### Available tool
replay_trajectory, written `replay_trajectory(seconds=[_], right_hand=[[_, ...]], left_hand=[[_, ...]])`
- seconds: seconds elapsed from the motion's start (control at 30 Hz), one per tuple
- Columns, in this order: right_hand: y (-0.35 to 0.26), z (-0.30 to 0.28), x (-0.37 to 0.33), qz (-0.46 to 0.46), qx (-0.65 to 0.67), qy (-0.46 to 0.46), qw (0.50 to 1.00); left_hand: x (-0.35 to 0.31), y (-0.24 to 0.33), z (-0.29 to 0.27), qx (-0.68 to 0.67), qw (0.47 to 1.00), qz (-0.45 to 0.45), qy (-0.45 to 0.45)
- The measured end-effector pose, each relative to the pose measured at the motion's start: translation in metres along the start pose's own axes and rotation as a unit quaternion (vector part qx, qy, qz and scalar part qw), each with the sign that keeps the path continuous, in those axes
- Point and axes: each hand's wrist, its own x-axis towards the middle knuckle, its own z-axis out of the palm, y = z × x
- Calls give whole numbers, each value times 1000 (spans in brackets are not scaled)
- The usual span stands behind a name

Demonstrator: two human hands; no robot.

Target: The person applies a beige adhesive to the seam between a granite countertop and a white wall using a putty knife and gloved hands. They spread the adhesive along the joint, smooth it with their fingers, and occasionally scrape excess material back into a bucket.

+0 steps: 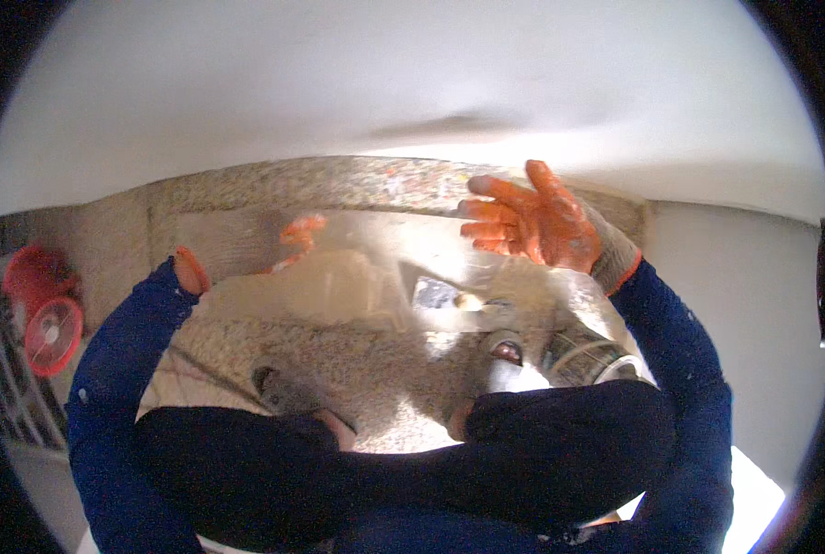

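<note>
A large clear sheet (357, 268) is held up in front of me, and the speckled floor shows through it. My right hand (534, 226), in an orange glove with a grey cuff, lies against the sheet's upper right edge with its fingers pointing left. My left hand (191, 270) is mostly hidden behind my dark blue sleeve. Only an orange gloved tip shows at the sheet's left edge, with blurred orange fingers (300, 233) showing through the sheet.
A red fan (48, 319) stands at the left by a metal grille. A bucket (590, 360) and a small round container (505, 351) sit on the speckled floor (376, 388) below the sheet. My dark trousers fill the bottom. A pale wall rises behind.
</note>
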Motion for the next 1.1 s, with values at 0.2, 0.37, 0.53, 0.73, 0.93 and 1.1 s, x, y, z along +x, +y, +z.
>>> replay_trajectory(seconds=[0.2, 0.37, 0.53, 0.73, 0.93, 1.1], right_hand=[[-25, 0, -59, -40, -320, 36, 946], [-4, 20, -220, -19, -422, 354, 834], [108, 61, -332, 218, -528, 553, 606], [218, 3, -292, 199, -518, 464, 691], [267, -58, -297, 229, -534, 393, 713], [252, -37, -305, 236, -528, 421, 698]], left_hand=[[44, -18, -24, -203, 979, -5, -4], [43, -49, 13, 257, 961, 37, 96], [31, -34, 25, 323, 941, 24, 103], [39, -36, 29, 814, 580, -10, 29], [53, -80, 61, 758, 643, 49, 94], [56, -88, 71, 773, 619, 89, 108]])
